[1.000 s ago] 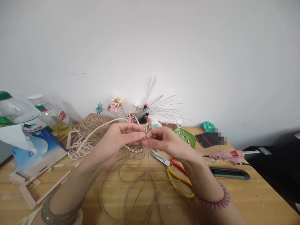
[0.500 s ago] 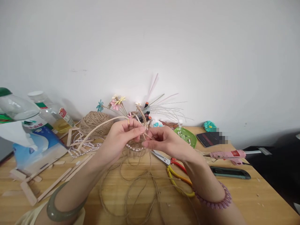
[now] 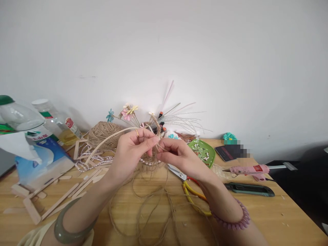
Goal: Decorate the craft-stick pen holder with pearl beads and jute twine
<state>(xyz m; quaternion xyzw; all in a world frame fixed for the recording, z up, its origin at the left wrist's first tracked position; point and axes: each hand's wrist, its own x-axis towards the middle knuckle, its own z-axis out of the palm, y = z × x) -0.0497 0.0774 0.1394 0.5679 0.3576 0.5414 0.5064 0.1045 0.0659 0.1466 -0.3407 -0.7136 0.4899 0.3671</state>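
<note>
My left hand [image 3: 135, 147] is closed in a pinch on a pale, bent rattan-like strip [image 3: 109, 136], which arcs out to the left. Beyond the fingertips, part of the strip is wrapped in jute twine [image 3: 156, 123]. Close beside it, my right hand [image 3: 179, 153] has thumb and fingers pinched on the twine. Loose twine [image 3: 170, 208] hangs below the hands and spreads in loops over the table. My fingers hide just where the twine meets the strip.
Scissors [image 3: 180, 173], a green dish [image 3: 211, 153], a phone [image 3: 227, 152], a pink glue gun [image 3: 248, 169] and a utility knife [image 3: 252, 189] lie right. A twine ball [image 3: 102, 135], wooden sticks [image 3: 60, 201], a tissue pack [image 3: 48, 159] and bottles [image 3: 24, 118] stand left. Artificial flowers [image 3: 128, 112] are behind.
My right hand has shifted slightly, drawing its fingers a little closer to my left fingertips and uncovering more of the green dish. Both hands keep their pinch.
</note>
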